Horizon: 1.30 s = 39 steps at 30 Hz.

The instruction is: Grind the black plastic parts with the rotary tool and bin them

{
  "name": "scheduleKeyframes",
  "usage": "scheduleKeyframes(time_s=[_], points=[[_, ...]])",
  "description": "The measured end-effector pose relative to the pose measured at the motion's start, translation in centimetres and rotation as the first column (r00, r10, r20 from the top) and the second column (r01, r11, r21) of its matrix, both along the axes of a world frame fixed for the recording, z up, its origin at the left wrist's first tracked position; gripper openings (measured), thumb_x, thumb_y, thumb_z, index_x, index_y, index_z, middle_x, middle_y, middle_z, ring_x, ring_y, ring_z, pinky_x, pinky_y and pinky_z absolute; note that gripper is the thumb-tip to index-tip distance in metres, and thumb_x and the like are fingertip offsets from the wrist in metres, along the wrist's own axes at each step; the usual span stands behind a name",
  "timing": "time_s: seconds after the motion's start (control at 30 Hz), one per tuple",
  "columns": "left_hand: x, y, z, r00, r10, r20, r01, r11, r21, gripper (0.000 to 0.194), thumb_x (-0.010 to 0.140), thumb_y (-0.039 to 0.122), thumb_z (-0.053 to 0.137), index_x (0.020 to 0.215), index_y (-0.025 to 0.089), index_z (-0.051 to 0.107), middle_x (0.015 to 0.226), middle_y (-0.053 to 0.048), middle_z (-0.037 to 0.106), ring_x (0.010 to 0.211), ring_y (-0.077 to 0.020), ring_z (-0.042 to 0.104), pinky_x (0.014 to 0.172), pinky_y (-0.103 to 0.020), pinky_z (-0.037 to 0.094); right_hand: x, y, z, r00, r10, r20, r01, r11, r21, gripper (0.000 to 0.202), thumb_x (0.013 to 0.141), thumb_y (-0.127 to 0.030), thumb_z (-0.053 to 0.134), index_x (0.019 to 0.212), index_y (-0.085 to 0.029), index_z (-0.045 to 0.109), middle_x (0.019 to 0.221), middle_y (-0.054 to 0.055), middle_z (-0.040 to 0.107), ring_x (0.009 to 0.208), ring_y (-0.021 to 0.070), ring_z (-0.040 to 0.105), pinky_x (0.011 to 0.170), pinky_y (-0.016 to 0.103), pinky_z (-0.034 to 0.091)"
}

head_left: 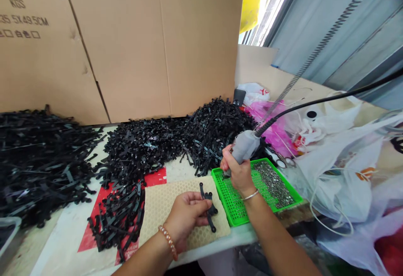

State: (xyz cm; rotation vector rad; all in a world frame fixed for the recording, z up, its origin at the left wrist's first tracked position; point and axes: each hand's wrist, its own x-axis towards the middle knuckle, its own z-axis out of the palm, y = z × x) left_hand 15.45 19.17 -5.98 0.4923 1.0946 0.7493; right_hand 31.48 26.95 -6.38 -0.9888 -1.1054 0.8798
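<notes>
A slim black part [213, 210] with branching arms and rounded ends, pinched in the left grip [188, 213], its ends jutting out beyond the thumb, a grey handheld power tool [246, 143], tilted in the right grip [242, 178], cabled end above the grip, dark nose angled down beside the fingers

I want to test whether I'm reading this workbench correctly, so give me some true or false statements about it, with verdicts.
1. The left hand holds a black part over the beige pad. True.
2. The right hand holds nothing. False: it grips a gray tool.
3. Small metal pieces lie in the perforated tray. True.
4. That tray is red. False: it is green.
5. Heaps of black parts lie in front of the cardboard. True.
</notes>
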Motion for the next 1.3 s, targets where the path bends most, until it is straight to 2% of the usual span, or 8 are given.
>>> scheduleKeyframes(time_s=[0.13,0.3,0.4,0.5,0.63,0.93,1.1,1.3], points=[[0.1,0.0,0.1,1.000,-0.004,-0.005,0.004,1.000,-0.008,0.030,0.055,0.023,0.085,0.069,0.011,0.062,0.065,-0.005,0.067,0.055,-0.0123,0.061,0.050,-0.022,0.050,-0.1,0.0,1.2,0.997,-0.031,-0.065,0.031,1.000,-0.007,0.029,0.077,-0.039,0.070,0.094,-0.017,0.059,0.048,-0.007,0.045,0.042,0.0101,0.042,0.044,0.021,0.038],[0.3,-0.1,0.3,1.000,0.003,0.006,-0.003,1.000,-0.006,0.027,0.057,0.020,0.083,0.070,0.011,0.062,0.066,-0.007,0.068,0.055,-0.0130,0.062,0.050,-0.022,0.049,-0.8,-1.3,5.3,0.959,-0.031,-0.281,0.052,0.996,0.066,0.030,0.076,-0.036,0.070,0.099,-0.020,0.059,0.047,-0.010,0.039,0.041,0.0075,0.034,0.045,0.019,0.036],[0.3,-0.1,0.3,1.000,0.010,0.008,-0.010,1.000,-0.003,0.025,0.058,0.018,0.082,0.070,0.010,0.062,0.065,-0.007,0.068,0.054,-0.0126,0.062,0.049,-0.022,0.049,-2.2,-2.8,6.7,0.944,0.047,-0.326,-0.026,0.997,0.067,0.027,0.077,-0.038,0.068,0.096,-0.022,0.058,0.047,-0.010,0.035,0.040,0.0076,0.033,0.044,0.019,0.036],[0.4,-0.1,0.2,1.000,0.011,0.002,-0.011,1.000,0.003,0.021,0.060,0.015,0.080,0.069,0.011,0.061,0.063,-0.005,0.067,0.054,-0.0125,0.062,0.047,-0.021,0.050,-3.8,-4.1,6.4,0.948,0.097,-0.302,-0.092,0.995,0.031,0.025,0.078,-0.040,0.067,0.094,-0.022,0.057,0.047,-0.010,0.035,0.040,0.0078,0.033,0.044,0.020,0.035],[0.4,-0.1,0.2,1.000,0.008,-0.009,-0.007,1.000,0.019,0.019,0.063,0.011,0.077,0.068,0.011,0.059,0.060,-0.003,0.066,0.050,-0.0108,0.060,0.046,-0.020,0.050,-4.8,-4.7,5.4,0.955,0.098,-0.281,-0.103,0.995,-0.003,0.027,0.077,-0.039,0.068,0.094,-0.022,0.056,0.047,-0.010,0.036,0.041,0.0084,0.033,0.044,0.021,0.034],[0.4,-0.1,0.4,1.000,0.011,-0.016,-0.011,1.000,0.005,0.020,0.064,0.010,0.077,0.068,0.010,0.058,0.059,-0.004,0.065,0.049,-0.0109,0.059,0.045,-0.020,0.049,-5.0,-4.6,5.1,0.942,0.086,-0.325,-0.097,0.995,-0.016,0.028,0.074,-0.037,0.071,0.092,-0.020,0.057,0.047,-0.009,0.037,0.042,0.0082,0.034,0.045,0.021,0.035],[0.5,0.0,0.3,0.999,0.003,-0.034,-0.003,1.000,0.000,0.012,0.072,0.004,0.067,0.070,0.010,0.057,0.058,-0.002,0.064,0.049,-0.0101,0.058,0.044,-0.020,0.049,-5.0,-4.5,4.8,0.943,0.082,-0.323,-0.090,0.996,-0.012,0.026,0.076,-0.037,0.070,0.093,-0.021,0.058,0.048,-0.009,0.037,0.042,0.0082,0.034,0.046,0.021,0.036],[0.6,-0.1,0.5,0.999,0.003,-0.040,-0.004,1.000,-0.002,0.012,0.076,0.001,0.062,0.070,0.010,0.056,0.060,-0.002,0.064,0.052,-0.0107,0.060,0.045,-0.020,0.050,-5.0,-4.5,4.6,0.940,0.106,-0.325,-0.110,0.994,0.006,0.025,0.076,-0.035,0.070,0.093,-0.021,0.059,0.048,-0.009,0.038,0.042,0.0079,0.035,0.046,0.020,0.036]])
